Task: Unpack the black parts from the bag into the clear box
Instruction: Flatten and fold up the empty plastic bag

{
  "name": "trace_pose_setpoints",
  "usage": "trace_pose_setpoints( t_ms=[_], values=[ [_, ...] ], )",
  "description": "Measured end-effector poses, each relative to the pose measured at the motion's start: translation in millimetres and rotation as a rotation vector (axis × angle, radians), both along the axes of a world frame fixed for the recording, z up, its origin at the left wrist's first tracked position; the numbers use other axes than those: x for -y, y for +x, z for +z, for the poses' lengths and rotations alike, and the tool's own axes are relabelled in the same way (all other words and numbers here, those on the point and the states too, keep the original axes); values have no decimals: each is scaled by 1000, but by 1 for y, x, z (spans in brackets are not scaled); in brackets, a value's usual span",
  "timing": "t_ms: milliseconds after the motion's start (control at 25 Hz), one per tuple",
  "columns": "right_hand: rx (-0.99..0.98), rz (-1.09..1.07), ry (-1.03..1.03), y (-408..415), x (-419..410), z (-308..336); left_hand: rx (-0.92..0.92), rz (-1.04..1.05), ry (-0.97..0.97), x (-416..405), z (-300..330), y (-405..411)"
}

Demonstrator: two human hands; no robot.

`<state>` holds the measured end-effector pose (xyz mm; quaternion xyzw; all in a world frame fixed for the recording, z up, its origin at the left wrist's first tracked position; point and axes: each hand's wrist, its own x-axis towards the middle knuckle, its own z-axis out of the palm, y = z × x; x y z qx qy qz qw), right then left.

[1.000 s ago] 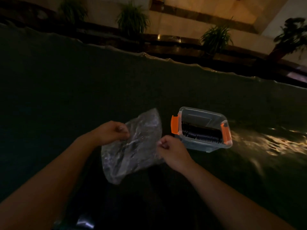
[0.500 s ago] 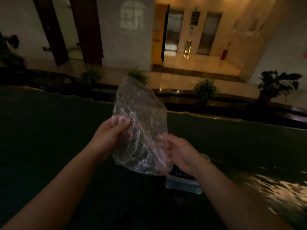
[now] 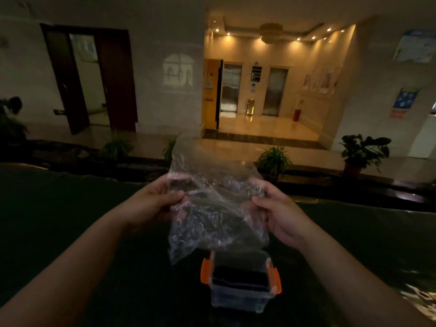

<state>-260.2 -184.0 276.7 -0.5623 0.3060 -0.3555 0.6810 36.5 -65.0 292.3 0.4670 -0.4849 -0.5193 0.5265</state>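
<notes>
A crumpled clear plastic bag (image 3: 212,208) hangs in the air between both hands, above the table. My left hand (image 3: 153,204) pinches its left side and my right hand (image 3: 278,213) grips its right side. Whether any black parts are still inside the bag is hard to tell in the dim light. Below the bag stands the clear box (image 3: 238,300) with orange latches, open on top. A row of black parts (image 3: 238,278) lies inside it.
The box stands on a dark green table cover (image 3: 70,220). Beyond the table's far edge are potted plants (image 3: 273,159) on a dark ledge and a lit lobby with doors. A pale reflection (image 3: 420,296) shows at the right edge.
Both hands raised the bag from table height up in front of me and spread it wider. The view tilted up, so the box now sits low in the frame below the bag.
</notes>
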Motion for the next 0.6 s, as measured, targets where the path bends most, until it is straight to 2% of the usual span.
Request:
trace_pose_setpoints(
  t_ms=[160,320,400,480,520,600],
  values=[
    [64,-45,-31,-19,0,19,29,16,-72,4,24,-17],
    [179,-14,-59,-37,1,28,4,-71,-165,0,42,-27],
    [214,7,-61,-43,3,32,203,5,-173,-1,47,-29],
    [131,9,-153,-46,4,36,529,112,-198,-2,50,-32],
    [47,18,-245,-47,5,39,628,132,-229,-1,51,-33],
    [-121,75,-415,-49,8,48,680,121,-284,-2,53,-32]
  ],
)
